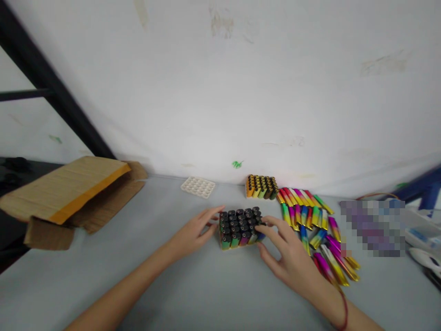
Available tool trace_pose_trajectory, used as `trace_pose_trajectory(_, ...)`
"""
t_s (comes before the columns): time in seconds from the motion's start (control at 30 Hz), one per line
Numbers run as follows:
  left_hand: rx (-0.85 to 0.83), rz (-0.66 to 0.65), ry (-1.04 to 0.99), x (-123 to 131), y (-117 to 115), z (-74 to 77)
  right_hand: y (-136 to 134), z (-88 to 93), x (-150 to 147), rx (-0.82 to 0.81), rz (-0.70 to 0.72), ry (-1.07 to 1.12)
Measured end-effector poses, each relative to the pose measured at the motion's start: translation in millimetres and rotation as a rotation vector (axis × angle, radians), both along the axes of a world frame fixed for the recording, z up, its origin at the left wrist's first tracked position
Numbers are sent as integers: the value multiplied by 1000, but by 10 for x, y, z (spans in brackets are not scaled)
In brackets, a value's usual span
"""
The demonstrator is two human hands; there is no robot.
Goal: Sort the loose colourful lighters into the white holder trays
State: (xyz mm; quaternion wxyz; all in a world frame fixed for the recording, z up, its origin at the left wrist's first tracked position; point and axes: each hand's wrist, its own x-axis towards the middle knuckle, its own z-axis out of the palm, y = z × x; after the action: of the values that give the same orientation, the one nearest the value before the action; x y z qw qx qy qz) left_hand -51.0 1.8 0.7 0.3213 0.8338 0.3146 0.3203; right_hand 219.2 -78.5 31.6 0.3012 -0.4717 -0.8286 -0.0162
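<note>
In front of me on the table stands a block of black-topped lighters [241,225], several rows upright and packed together, with coloured bodies at the front. My left hand [195,232] is beside the block's left end, fingers stretched out and thumb apart, its fingertips at the edge. At the right end is my right hand [287,253], fingers spread; the index fingertip is over the front right corner and the thumb is lower, near the base. Whether that hand presses on a lighter there, I cannot tell.
A second block of lighters [262,186] stands by the wall, next to many loose shiny wrapped lighters [305,216]. A white tray with round hollows [198,187] lies at the back. On the left is an opened cardboard box [69,188]; a plastic bin [422,230] is far right.
</note>
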Motion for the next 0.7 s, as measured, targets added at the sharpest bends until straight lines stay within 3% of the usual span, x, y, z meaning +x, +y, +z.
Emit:
trace_pose_trajectory(0.17, 131, 2, 69, -8, 29, 114, 52, 112, -127, 82, 95, -22)
trace_pose_trajectory(0.4, 218, -1, 91, 13, 46, 222, 232, 227, -295, 39, 128, -43)
trace_pose_trajectory(0.7, 199, 152, 18, 70, 23, 121, 505, 295, -460, -52, 192, -129)
